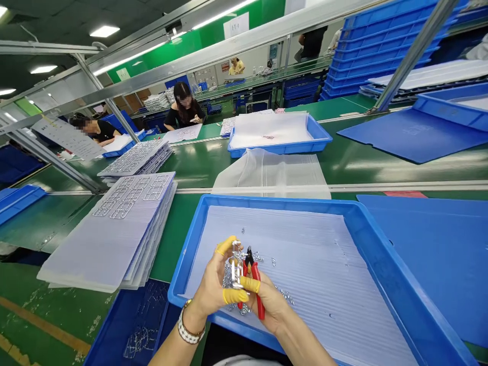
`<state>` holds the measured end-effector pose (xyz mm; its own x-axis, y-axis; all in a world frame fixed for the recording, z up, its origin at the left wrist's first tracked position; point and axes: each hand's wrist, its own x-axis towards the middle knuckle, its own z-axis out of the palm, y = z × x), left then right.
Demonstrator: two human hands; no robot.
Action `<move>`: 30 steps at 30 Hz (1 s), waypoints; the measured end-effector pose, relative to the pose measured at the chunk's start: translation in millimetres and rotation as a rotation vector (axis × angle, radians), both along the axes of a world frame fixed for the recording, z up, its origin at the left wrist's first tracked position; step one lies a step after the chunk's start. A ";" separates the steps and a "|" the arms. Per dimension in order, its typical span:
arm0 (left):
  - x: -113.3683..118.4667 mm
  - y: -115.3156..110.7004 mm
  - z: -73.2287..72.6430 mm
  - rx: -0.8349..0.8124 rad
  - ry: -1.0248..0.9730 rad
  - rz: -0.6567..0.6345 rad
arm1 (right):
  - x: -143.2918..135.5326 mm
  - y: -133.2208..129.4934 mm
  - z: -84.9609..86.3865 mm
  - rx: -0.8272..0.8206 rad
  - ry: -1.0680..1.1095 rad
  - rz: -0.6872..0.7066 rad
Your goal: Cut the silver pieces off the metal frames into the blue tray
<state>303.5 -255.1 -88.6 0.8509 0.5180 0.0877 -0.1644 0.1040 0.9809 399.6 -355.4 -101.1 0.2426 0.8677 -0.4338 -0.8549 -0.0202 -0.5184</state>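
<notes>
My left hand (219, 282), with yellow finger cots and a white-and-metal watch band at the wrist, holds a shiny silver frame of small parts (236, 267) upright between thumb and fingers. My right hand (267, 300) is closed around red-handled cutting pliers (256, 284), whose dark jaws point up beside the frame. A yellow-covered finger of my right hand lies close to the frame. Both hands are above a blue tray (282, 204) lined with a white sheet (312, 254). Small silver pieces (285, 296) lie scattered on the sheet, some partly hidden behind my hands.
Left of the tray, stacked sheets (114, 234) carry silver frames. A blue bin (118, 320) with frames is below. Behind are a flat plastic bag (270, 173) and another tray (282, 148). A blue board (434, 254) lies right. People sit across the bench.
</notes>
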 end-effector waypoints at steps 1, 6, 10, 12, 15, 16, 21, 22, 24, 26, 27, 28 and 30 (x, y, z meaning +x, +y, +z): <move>0.7 -2.6 2.6 0.103 0.017 0.002 | 2.0 -1.9 0.8 -0.001 0.003 0.019; 4.8 -11.9 20.7 0.500 0.103 0.022 | 11.3 -11.3 -2.9 0.028 -0.039 0.087; 5.5 -15.1 29.9 0.702 0.121 0.042 | 11.9 -15.2 -10.5 -0.004 -0.073 0.088; 5.0 -15.8 31.3 0.764 0.110 0.065 | 10.7 -15.2 -12.4 -0.019 -0.108 0.082; 3.8 -15.3 30.7 0.791 0.093 0.094 | 9.2 -13.5 -12.4 -0.016 -0.160 0.087; 3.3 -14.9 30.1 0.791 0.093 0.096 | 9.1 -12.9 -12.1 -0.013 -0.170 0.092; 2.3 -13.3 27.4 0.780 0.105 0.085 | 9.7 -12.0 -13.3 0.004 -0.186 0.111; 2.4 -13.2 27.1 0.776 0.102 0.083 | 9.8 -12.3 -14.1 0.007 -0.196 0.117; 2.6 -13.0 27.2 0.768 0.089 0.080 | 10.0 -13.0 -15.0 0.015 -0.214 0.131; 2.3 -12.3 27.4 0.739 0.078 0.079 | 10.0 -13.3 -14.0 0.016 -0.221 0.132; 1.8 -11.6 27.3 0.711 0.070 0.080 | 10.1 -13.1 -12.5 0.009 -0.225 0.128; 1.0 -10.8 27.0 0.674 0.061 0.081 | 10.2 -12.6 -10.5 -0.003 -0.228 0.123; -1.3 -8.6 24.9 0.594 0.049 0.077 | 10.1 -11.1 -5.1 -0.036 -0.239 0.113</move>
